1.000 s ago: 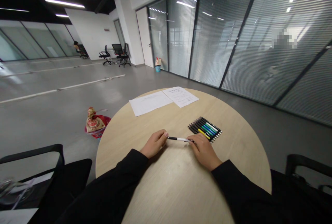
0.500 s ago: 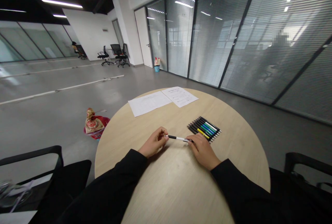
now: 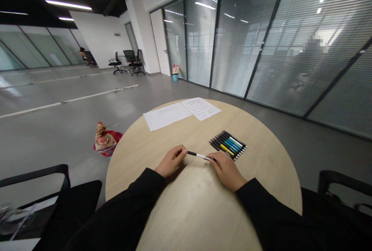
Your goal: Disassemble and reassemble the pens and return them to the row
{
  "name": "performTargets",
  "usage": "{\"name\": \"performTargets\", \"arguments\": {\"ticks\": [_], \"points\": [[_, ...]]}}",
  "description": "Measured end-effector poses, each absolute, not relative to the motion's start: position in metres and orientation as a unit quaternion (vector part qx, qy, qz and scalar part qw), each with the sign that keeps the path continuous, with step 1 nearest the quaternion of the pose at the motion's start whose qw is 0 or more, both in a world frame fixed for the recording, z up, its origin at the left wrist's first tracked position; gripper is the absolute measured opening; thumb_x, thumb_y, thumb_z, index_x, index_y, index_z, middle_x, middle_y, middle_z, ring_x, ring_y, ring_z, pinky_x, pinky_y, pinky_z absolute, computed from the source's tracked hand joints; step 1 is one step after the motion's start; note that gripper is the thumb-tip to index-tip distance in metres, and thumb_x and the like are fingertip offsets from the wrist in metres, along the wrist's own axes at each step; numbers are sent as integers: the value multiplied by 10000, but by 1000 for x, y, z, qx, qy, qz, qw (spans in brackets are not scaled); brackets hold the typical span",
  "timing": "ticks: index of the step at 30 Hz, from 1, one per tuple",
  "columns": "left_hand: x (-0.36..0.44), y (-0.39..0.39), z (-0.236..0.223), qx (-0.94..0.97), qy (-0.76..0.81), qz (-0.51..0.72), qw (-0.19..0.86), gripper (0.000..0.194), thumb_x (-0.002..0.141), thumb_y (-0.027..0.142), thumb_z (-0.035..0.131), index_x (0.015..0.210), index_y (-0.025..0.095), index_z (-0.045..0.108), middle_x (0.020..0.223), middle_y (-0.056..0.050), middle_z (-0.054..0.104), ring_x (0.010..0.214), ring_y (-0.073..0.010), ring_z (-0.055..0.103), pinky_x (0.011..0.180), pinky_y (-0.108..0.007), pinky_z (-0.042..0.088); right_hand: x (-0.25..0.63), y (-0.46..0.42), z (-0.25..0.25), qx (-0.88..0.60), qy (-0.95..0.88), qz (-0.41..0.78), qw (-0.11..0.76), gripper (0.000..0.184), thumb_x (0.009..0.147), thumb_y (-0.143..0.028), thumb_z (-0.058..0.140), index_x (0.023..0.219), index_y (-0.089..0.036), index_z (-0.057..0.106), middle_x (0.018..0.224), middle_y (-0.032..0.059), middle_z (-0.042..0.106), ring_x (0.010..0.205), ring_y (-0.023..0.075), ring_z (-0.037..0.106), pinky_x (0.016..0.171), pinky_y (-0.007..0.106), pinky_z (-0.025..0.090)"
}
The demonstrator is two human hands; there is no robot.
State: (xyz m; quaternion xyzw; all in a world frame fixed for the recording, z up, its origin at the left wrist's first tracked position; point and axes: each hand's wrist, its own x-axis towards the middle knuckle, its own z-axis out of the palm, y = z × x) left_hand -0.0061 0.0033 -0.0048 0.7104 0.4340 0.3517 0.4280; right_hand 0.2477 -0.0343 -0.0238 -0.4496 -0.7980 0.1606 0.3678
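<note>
A black-and-white pen [image 3: 199, 155] lies across the space between my hands, above a round light-wood table [image 3: 255, 165]. My left hand [image 3: 171, 161] is curled, its fingertips meeting the pen's black end. My right hand [image 3: 226, 170] covers the pen's other end, which is hidden under the fingers. Just beyond that hand, a row of several colored pens [image 3: 228, 144] lies side by side. Two printed sheets of paper [image 3: 167, 116] [image 3: 200, 108] rest near the far rim.
Black chair armrests [image 3: 35, 177] [image 3: 340, 181] flank me. A red and tan bag [image 3: 106, 140] sits on the grey floor left of the table. Glass partitions with blinds [image 3: 261, 37] run along the right. A seated person [image 3: 84, 54] and several office chairs are far off.
The view has drifted slightly, so the scene sits a little lower and to the left. My right hand covers more of the pen, and my left fingers have drawn closer together.
</note>
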Motion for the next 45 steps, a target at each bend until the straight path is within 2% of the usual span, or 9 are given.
{"name": "performTargets", "arguments": {"ticks": [7,11,13,17,23,27,32,38,45], "points": [[-5,2,-3,674,429,396,453,383,898,540,540,765,185,489,572,67,410,518,-90,361,512,-220,285,243,-39,-22,-428,-799,215,363,239,970,-207,476,1099,-196,677,1031,85,714,961,217,633,880,364,485],[2,1,0,625,462,442,446,383,867,540,579,760,180,505,562,68,417,502,-85,360,499,-215,280,234,-48,-16,-435,-790,237,361,363,961,-182,467,1316,-187,544,1021,81,695,935,206,635,865,354,502],[6,1,1,591,475,466,455,381,848,539,603,763,178,514,561,70,419,496,-81,360,491,-208,280,228,-54,-13,-397,-818,237,344,403,952,-136,456,1344,-203,518,1096,85,668,1017,202,615,909,348,491],[12,-1,3,528,480,497,493,390,825,542,634,764,174,521,549,72,416,480,-72,347,473,-198,264,216,-66,-8,-349,-870,193,290,347,922,-78,480,1205,-220,623,1029,69,642,963,187,598,845,313,488],[30,-13,13,558,413,463,551,366,815,502,679,829,148,589,695,6,551,582,-90,434,549,-217,341,207,-72,-7,-333,-907,83,244,148,912,-180,603,1044,-206,664,913,51,642,875,194,569,754,310,420],[38,-24,22,596,392,448,538,338,851,476,652,842,141,610,726,-13,578,615,-103,445,592,-234,354,205,-71,-15,-320,-915,20,244,62,921,-232,617,955,-208,663,823,35,625,805,189,533,711,314,361],[43,-32,30,594,383,462,535,329,874,477,626,848,152,589,736,-2,567,589,-96,422,564,-232,337,203,-71,-21,-324,-911,-28,256,159,965,-178,519,852,-194,630,778,35,594,764,184,495,685,326,320],[44,-35,32,557,398,484,545,377,835,527,655,845,159,574,718,10,550,557,-86,401,533,-224,328,202,-73,-13,-320,-913,-18,254,100,950,-178,544,918,-194,637,809,40,599,791,191,492,694,325,324],[43,-35,30,561,396,473,553,371,839,520,655,835,159,572,696,8,552,553,-85,405,528,-219,323,203,-72,-19,-318,-911,-18,261,153,955,-153,520,863,-198,633,797,38,593,773,186,484,692,330,325]]}}
